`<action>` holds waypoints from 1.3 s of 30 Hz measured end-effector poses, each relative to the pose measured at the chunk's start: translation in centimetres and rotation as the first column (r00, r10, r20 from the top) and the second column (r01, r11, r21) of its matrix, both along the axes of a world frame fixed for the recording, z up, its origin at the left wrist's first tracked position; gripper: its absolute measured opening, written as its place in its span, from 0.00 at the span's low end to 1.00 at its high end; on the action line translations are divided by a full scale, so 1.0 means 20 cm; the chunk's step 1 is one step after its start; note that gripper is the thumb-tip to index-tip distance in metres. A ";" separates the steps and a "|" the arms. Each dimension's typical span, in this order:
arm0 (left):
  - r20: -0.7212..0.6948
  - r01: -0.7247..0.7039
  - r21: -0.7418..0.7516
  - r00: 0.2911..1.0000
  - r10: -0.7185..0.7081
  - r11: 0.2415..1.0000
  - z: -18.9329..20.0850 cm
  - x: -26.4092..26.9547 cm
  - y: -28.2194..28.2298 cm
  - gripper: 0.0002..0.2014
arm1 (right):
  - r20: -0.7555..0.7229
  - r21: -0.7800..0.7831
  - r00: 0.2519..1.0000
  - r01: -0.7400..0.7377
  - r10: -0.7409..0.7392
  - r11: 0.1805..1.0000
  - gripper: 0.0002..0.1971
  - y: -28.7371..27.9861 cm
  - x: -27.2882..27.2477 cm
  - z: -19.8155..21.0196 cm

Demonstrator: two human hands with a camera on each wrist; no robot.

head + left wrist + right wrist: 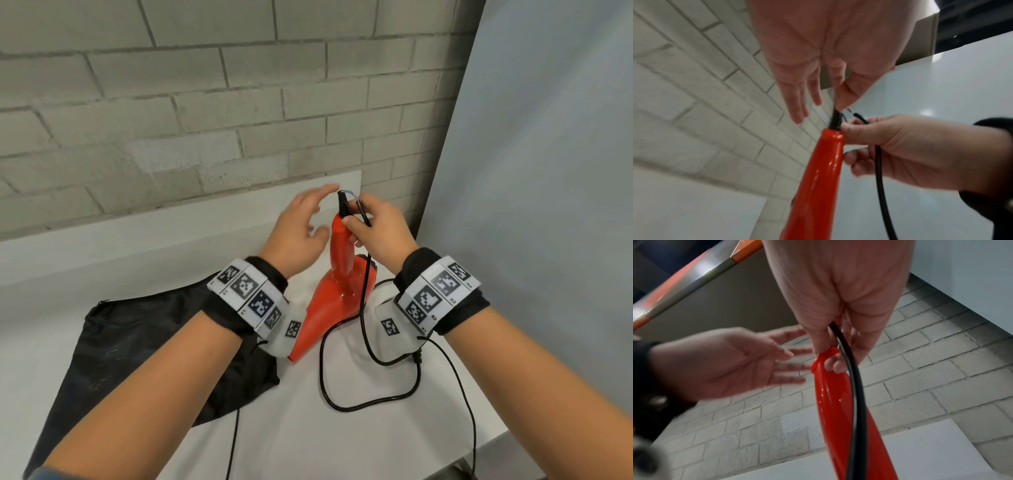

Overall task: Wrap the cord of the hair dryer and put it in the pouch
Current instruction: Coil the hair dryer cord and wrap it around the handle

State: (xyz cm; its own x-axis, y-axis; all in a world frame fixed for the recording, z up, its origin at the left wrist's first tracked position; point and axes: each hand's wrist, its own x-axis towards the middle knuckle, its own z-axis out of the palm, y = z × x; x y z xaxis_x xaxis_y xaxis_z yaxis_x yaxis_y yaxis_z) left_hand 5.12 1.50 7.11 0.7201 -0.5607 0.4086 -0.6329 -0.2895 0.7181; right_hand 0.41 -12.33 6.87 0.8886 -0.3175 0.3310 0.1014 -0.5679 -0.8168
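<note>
The red hair dryer [337, 274] stands on the white table [308, 442] with its handle up and its nozzle pointing toward me. My right hand [359, 216] grips the top of the handle [830, 394] and holds the black cord [852, 373] against it. The cord [342, 404] hangs down from there and loops loosely on the table. My left hand [318, 212] hovers just left of the handle top with its fingers [797, 104] straight and spread, holding nothing. The black pouch [144, 346] lies flat at the left, partly under my left forearm.
A grey brick wall [205, 102] rises behind the table, and a pale blue panel [548, 171] closes off the right side. The table's edge [493, 442] runs close by my right forearm. Thin black cables trail from both wristbands.
</note>
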 end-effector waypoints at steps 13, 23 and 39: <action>0.204 0.179 0.462 0.932 -0.301 0.868 0.24 0.07 -0.22 0.14 | -0.148 -0.192 0.976 -0.185 0.158 0.964 0.16 -0.12 -0.06 0.00; -0.196 0.115 0.021 0.975 -0.109 0.993 0.26 0.09 -0.28 0.12 | -0.026 0.085 0.992 -0.123 0.126 0.989 0.13 -0.39 -0.16 0.04; -0.652 0.189 -0.359 0.650 -0.391 0.914 0.21 0.09 -0.34 0.14 | -0.212 -0.071 0.967 -0.159 0.141 0.985 0.19 -0.21 0.03 -0.12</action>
